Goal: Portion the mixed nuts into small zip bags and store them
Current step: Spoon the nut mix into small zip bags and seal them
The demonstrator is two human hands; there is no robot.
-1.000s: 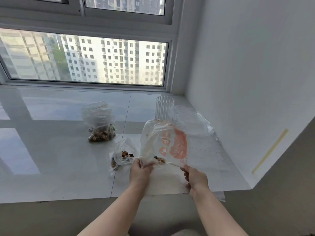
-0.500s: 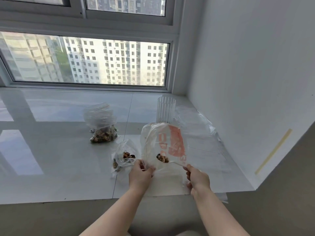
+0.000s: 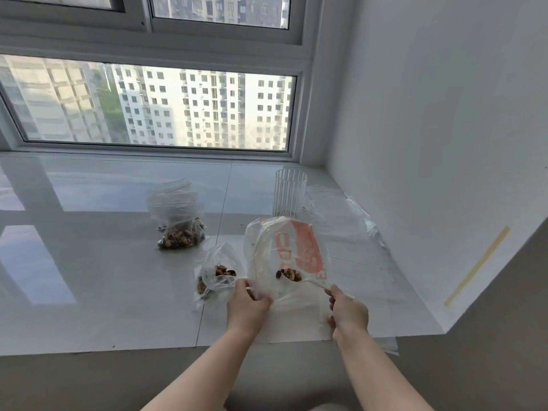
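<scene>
Crinkled plastic bag (image 3: 284,250) — left hand (image 3: 247,304) pinches edge.

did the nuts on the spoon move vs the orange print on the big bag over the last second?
Yes. The nuts on the spoon moved up and right inside the big bag, from its lower edge by the left hand toward the orange print.

bag (image 3: 284,250): clear, orange print | nuts (image 3: 290,274): brown | sill (image 3: 89,262): glossy white
</scene>
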